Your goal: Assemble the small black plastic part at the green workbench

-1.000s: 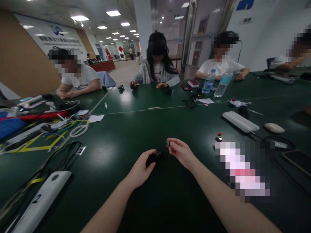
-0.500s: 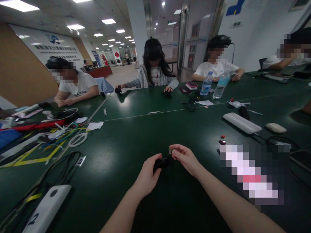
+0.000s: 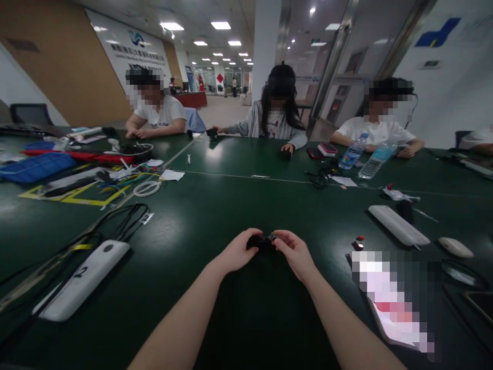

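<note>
Low over the green table (image 3: 215, 216), my left hand (image 3: 238, 252) is closed around a small black object (image 3: 262, 240) whose kind I cannot make out. My right hand (image 3: 295, 253) pinches a small, partly shiny piece (image 3: 273, 236) between thumb and fingers. That piece is at the right end of the black object; whether it is inserted or only touching, I cannot tell. Fingers hide most of both things.
At right are a phone (image 3: 389, 318), a white power strip (image 3: 398, 225), a mouse (image 3: 455, 247) and two bottles (image 3: 353, 151) (image 3: 377, 159). Left lie another power strip (image 3: 82, 280), cables (image 3: 147, 188) and a blue tray (image 3: 38, 167). Several people sit across the table.
My hands have come together, bringing the small piece from just apart to the right end of the black object. The head view has turned left and tilted.
</note>
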`<state>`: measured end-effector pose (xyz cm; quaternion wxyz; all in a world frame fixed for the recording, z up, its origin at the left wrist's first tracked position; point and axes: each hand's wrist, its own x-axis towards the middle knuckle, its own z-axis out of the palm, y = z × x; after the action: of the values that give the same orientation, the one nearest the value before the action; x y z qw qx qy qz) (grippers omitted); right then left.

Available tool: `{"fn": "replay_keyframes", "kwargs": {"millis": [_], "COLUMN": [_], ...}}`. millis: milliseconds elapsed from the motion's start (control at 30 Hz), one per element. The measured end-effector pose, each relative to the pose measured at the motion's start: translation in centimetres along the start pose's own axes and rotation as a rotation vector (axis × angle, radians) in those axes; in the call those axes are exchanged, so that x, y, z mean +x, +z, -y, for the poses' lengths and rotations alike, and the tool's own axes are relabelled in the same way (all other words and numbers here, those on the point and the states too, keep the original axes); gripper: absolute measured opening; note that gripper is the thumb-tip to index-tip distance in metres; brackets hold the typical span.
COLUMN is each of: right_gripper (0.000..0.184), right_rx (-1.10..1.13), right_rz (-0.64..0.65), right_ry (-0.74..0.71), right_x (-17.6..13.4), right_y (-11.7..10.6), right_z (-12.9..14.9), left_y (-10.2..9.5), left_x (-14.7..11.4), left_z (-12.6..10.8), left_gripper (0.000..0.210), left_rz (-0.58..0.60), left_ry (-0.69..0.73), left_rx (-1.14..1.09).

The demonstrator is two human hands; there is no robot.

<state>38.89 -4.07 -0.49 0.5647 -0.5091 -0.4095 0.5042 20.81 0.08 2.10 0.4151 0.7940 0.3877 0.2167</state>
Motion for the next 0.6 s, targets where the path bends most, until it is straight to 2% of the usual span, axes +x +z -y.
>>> {"fn": "replay_keyframes", "kwargs": {"millis": [100,400,600], "right_gripper": [0.030,0.027,0.028], "right_rx": [-0.027,-0.064,-0.074], "right_rz": [0.024,0.024,0.032], "right_ry": [-0.002,-0.034,-0.046], "right_x": [0.05,0.03,-0.20], "right_y": [0.03,0.24,0.20], "right_z": [-0.01,0.08,0.36], "left_y": [-0.11,0.42,0.57], "left_x": [0.08,-0.26,-0.32], "left_z": [0.38,0.44,0.29], "left_gripper": [0.036,0.028,0.028], "left_rz": [-0.011,-0.074,-0.090], "left_ry": [0.021,0.097,0.017], "left_rx": [-0.041,0.024,-0.020]}}
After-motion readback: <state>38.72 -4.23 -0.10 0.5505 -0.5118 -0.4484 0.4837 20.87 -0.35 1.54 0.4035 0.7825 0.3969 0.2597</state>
